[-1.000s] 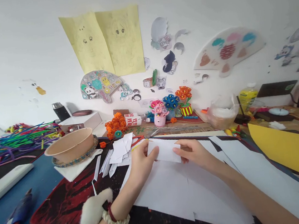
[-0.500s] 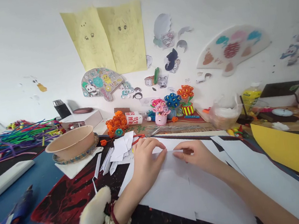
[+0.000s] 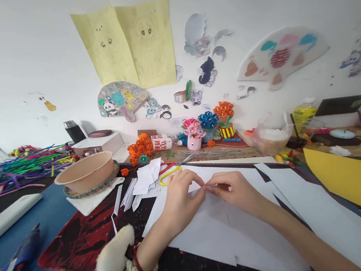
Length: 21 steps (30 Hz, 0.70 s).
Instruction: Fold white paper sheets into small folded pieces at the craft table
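My left hand (image 3: 183,194) and my right hand (image 3: 237,192) meet fingertip to fingertip above the white paper sheets (image 3: 204,232). Both are closed in a pinch on a small piece of white paper, which the fingers now almost wholly hide. Yellow-handled scissors (image 3: 164,181) lie just beyond my left hand. Left of them is a pile of small cut paper pieces (image 3: 146,178), with several folded paper strips (image 3: 129,194) beside it. A scrunchie and a fluffy white band (image 3: 114,258) circle my left wrist.
A pinkish bowl (image 3: 85,172) stands at left, a blue glue gun (image 3: 17,263) nearer. Pipe-cleaner flowers (image 3: 193,129) line the back by the wall. Yellow card (image 3: 351,181) and long white sheets (image 3: 318,198) lie at right. A plastic bag (image 3: 272,136) sits behind.
My hands have drawn together until their fingertips meet, covering the paper edge that showed between them. My left hand has shifted slightly right and down, uncovering the yellow scissor handle.
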Each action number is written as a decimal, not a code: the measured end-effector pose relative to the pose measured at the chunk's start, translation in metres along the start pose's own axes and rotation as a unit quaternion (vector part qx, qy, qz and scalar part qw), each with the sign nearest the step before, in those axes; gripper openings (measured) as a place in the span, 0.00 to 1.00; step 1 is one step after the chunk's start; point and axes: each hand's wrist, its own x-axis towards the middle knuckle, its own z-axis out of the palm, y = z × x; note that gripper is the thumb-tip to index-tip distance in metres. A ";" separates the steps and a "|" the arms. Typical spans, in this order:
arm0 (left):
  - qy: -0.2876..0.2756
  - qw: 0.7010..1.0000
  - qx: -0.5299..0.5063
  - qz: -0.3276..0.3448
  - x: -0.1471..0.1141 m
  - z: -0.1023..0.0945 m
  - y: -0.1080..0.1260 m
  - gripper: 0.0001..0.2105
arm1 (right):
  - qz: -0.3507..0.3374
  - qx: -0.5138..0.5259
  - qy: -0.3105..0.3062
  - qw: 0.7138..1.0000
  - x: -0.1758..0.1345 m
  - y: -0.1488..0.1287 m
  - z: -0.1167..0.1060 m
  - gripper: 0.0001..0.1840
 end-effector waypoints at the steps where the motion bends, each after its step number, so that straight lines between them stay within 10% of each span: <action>1: 0.000 1.000 -0.001 -0.001 0.000 0.000 0.000 0.05 | 0.001 0.000 0.003 1.000 0.000 0.000 -0.001 0.12; 21: 0.000 1.000 -0.001 0.001 0.000 -0.002 0.001 0.04 | -0.010 0.003 0.066 0.998 -0.001 0.007 -0.009 0.11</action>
